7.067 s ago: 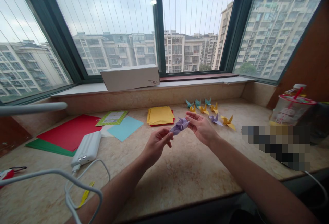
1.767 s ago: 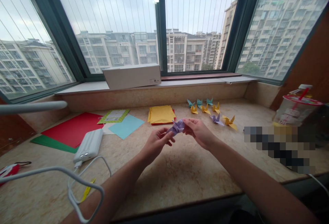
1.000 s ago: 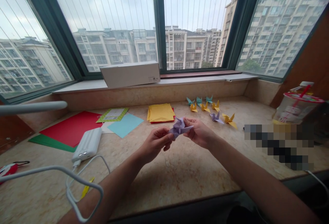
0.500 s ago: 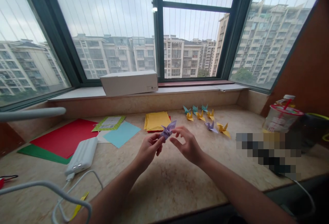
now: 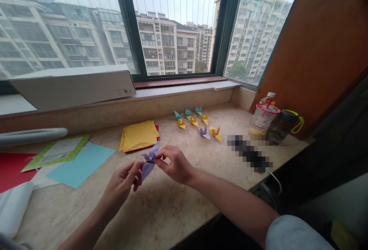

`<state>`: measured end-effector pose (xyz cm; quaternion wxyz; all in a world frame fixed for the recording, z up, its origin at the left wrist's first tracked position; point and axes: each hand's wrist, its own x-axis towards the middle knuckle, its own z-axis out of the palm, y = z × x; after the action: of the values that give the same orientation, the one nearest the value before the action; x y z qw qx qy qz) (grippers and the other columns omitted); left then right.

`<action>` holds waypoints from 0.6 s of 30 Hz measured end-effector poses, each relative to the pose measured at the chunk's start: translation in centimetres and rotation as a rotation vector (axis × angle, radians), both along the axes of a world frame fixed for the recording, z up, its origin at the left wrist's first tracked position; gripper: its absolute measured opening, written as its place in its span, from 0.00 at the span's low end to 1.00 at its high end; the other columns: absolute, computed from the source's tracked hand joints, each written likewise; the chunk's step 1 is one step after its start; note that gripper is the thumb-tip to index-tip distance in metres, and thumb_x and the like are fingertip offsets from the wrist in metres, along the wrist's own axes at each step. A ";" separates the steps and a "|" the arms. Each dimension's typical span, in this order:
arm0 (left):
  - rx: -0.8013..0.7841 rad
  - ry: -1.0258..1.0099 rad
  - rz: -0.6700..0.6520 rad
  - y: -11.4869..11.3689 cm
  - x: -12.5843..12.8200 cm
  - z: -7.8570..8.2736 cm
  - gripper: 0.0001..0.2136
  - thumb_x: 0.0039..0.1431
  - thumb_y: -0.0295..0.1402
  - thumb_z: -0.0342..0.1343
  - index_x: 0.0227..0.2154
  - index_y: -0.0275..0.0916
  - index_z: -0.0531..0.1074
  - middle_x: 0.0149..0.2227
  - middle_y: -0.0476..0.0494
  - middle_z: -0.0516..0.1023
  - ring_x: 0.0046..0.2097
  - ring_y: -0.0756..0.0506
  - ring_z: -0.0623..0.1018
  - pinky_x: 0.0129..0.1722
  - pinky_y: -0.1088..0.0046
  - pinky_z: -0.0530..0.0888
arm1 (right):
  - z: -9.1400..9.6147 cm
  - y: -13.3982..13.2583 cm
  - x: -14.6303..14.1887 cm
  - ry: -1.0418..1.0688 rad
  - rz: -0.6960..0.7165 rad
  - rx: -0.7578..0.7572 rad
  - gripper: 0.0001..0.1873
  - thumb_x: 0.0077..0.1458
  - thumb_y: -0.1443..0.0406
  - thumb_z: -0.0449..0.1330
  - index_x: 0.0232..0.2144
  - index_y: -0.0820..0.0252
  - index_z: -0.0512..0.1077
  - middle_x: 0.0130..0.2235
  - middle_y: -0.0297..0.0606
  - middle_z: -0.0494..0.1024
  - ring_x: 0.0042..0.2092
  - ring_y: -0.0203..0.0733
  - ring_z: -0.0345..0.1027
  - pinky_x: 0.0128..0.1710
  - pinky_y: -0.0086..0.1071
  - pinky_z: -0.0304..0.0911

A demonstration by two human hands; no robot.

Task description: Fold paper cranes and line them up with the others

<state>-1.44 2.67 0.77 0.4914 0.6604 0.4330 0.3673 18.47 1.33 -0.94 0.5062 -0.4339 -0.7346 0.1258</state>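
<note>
A purple paper crane (image 5: 148, 162) with spread wings is held up over the countertop between my two hands. My right hand (image 5: 174, 164) pinches its right side, thumb and index finger closed on the paper. At the lower left wing, the curled fingers of my left hand (image 5: 126, 177) are closed on the edge, the fingertips partly hidden by the wing. Behind and to the right stand finished cranes: several small yellow and teal ones, including a yellow crane (image 5: 193, 120) and a teal crane (image 5: 188, 113), a purple crane (image 5: 204, 132) and a larger yellow crane (image 5: 216, 133).
A stack of yellow paper (image 5: 139, 135) lies over red sheets beyond my hands. To the left are a light blue sheet (image 5: 82, 165), a green-edged packet (image 5: 57, 151) and a white power bank (image 5: 14, 206). A lidded cup (image 5: 263, 118) and a dark bottle (image 5: 283, 125) stand at right.
My view has swung right. My right hand, apart from the purple crane before, now pinches it. The crane has turned, with one wing pointing down, and my left hand's hold has shifted to that wing.
</note>
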 end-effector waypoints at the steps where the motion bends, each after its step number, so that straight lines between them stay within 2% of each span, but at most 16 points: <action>1: 0.071 0.050 0.073 0.3 -0.2 0.0 0.21 0.58 0.52 0.54 0.34 0.35 0.73 0.24 0.48 0.70 0.23 0.50 0.69 0.19 0.76 0.66 | 0.0 0.2 0.3 -0.032 -0.006 -0.011 0.02 0.57 0.66 0.62 0.33 0.58 0.75 0.35 0.37 0.78 0.36 0.39 0.70 0.42 0.33 0.63; 3: 0.230 0.131 0.167 0.9 -0.6 0.0 0.19 0.56 0.48 0.58 0.42 0.37 0.72 0.31 0.45 0.74 0.27 0.48 0.72 0.22 0.75 0.70 | 0.1 0.7 0.9 -0.087 0.014 -0.029 0.02 0.58 0.66 0.62 0.34 0.58 0.76 0.34 0.37 0.79 0.36 0.39 0.70 0.41 0.32 0.63; 5: 0.387 0.171 0.127 1.4 -0.9 0.1 0.19 0.55 0.44 0.60 0.47 0.40 0.72 0.43 0.40 0.75 0.34 0.46 0.75 0.30 0.72 0.75 | 0.2 1.0 1.5 -0.120 0.073 -0.030 0.02 0.58 0.67 0.62 0.34 0.58 0.76 0.35 0.36 0.79 0.36 0.38 0.71 0.41 0.31 0.63; 6: 0.443 0.194 0.073 1.4 -0.9 0.3 0.17 0.56 0.43 0.59 0.46 0.41 0.73 0.44 0.40 0.75 0.35 0.45 0.76 0.33 0.70 0.76 | 0.3 1.1 1.7 -0.130 0.108 -0.023 0.02 0.57 0.67 0.62 0.35 0.58 0.76 0.35 0.37 0.79 0.36 0.38 0.71 0.41 0.30 0.64; 9: 0.538 0.266 -0.046 1.1 -0.7 0.8 0.10 0.58 0.39 0.56 0.37 0.42 0.78 0.34 0.43 0.78 0.31 0.46 0.76 0.32 0.71 0.75 | 0.5 0.9 2.1 -0.139 0.203 0.000 0.03 0.57 0.67 0.62 0.35 0.58 0.76 0.35 0.37 0.79 0.37 0.39 0.72 0.41 0.31 0.65; 11: 0.585 0.280 -0.001 0.5 -0.4 1.4 0.09 0.59 0.39 0.55 0.36 0.43 0.78 0.32 0.44 0.78 0.30 0.46 0.76 0.32 0.71 0.74 | 0.7 0.5 2.3 -0.112 0.236 -0.014 0.04 0.58 0.67 0.61 0.35 0.58 0.76 0.35 0.37 0.79 0.37 0.40 0.72 0.41 0.31 0.65; 14: 0.628 0.334 0.007 -0.4 0.3 2.5 0.08 0.56 0.39 0.59 0.34 0.42 0.79 0.34 0.43 0.80 0.33 0.45 0.77 0.30 0.73 0.72 | 1.3 0.1 2.5 -0.039 0.245 -0.037 0.05 0.58 0.69 0.60 0.36 0.58 0.77 0.37 0.37 0.79 0.39 0.39 0.72 0.43 0.31 0.64; 18: 0.671 0.354 -0.027 -1.3 1.4 4.5 0.08 0.55 0.38 0.60 0.36 0.42 0.79 0.34 0.44 0.80 0.30 0.47 0.75 0.30 0.73 0.72 | 3.0 -0.3 2.9 0.011 0.235 -0.014 0.05 0.59 0.68 0.60 0.37 0.59 0.77 0.37 0.38 0.78 0.38 0.40 0.72 0.41 0.31 0.65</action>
<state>-0.08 1.34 5.24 0.1704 0.8435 0.3581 0.3622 21.38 1.06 2.03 0.4890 -0.3477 -0.7767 0.1916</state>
